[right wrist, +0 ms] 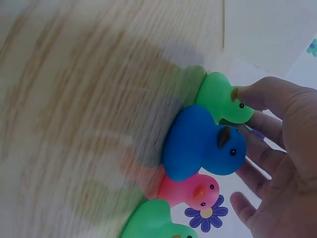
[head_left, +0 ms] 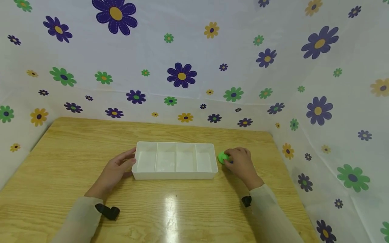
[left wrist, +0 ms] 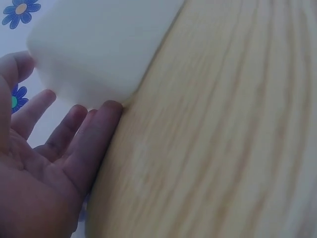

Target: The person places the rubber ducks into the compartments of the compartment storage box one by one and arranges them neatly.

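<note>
A white four-section box (head_left: 175, 175) lies lengthwise on the table. At its left end, my left hand (head_left: 113, 168) touches the end wall with nearly straight fingertips; the left wrist view shows these fingers (left wrist: 96, 141) against the box (left wrist: 104, 49). Just off the box's right end, my right hand (head_left: 241, 164) has thumb and fingers about a green toy duck (head_left: 223, 157). In the right wrist view, the thumb presses the head of that green duck (right wrist: 213, 96). Beside it stand a blue duck (right wrist: 185, 144), a pink duck (right wrist: 178, 189) and another green duck (right wrist: 151, 220), mostly hidden by the hand in the head view.
A wood-grain table (head_left: 146, 212) carries the box and ducks. White cloth with printed flowers (head_left: 194, 50) rises behind the table and along both sides. Dark bands with small black devices (head_left: 110, 212) sit on both wrists.
</note>
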### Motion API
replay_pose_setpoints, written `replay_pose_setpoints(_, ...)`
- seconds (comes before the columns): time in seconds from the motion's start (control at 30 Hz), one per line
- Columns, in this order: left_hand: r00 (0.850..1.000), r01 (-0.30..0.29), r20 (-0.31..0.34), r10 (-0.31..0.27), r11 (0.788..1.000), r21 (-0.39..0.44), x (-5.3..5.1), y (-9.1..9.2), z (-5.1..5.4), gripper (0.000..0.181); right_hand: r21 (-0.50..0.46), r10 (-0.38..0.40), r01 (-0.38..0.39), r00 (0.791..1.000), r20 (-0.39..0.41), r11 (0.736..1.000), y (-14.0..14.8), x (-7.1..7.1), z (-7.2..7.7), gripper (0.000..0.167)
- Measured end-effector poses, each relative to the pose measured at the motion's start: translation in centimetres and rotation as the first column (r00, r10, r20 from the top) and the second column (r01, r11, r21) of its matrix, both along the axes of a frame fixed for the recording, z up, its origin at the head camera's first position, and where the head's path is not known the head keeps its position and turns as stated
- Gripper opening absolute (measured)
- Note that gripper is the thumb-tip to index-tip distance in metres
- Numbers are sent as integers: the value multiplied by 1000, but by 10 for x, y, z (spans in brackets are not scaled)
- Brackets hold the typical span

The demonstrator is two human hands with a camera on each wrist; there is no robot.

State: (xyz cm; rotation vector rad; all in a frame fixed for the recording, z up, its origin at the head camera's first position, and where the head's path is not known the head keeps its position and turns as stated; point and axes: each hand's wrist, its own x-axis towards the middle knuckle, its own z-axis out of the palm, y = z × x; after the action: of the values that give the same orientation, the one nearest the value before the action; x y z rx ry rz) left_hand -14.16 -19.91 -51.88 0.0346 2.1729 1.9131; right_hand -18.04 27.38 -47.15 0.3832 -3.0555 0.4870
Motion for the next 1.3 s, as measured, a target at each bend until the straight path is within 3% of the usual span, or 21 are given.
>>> replay_pose_setpoints(0.67, 1000, 3, -18, -3, 1000, 23, -1, 0, -3, 66, -116, -20, 28, 997, 71, 993, -3, -3, -3, 32)
replay_pose_setpoints(0.97, 1000, -14, 2, 14, 1000, -4, 2, 1, -1, 65, -53, 15, -17, 999, -38, 998, -2, -1, 5, 29)
replay_pose_setpoints(1.3, 1000, -20, 18, 20, 1000, 16, 1, 4, 0, 66, -155, -4, -14, 994, -112, 988, -1, 2, 25, 28)
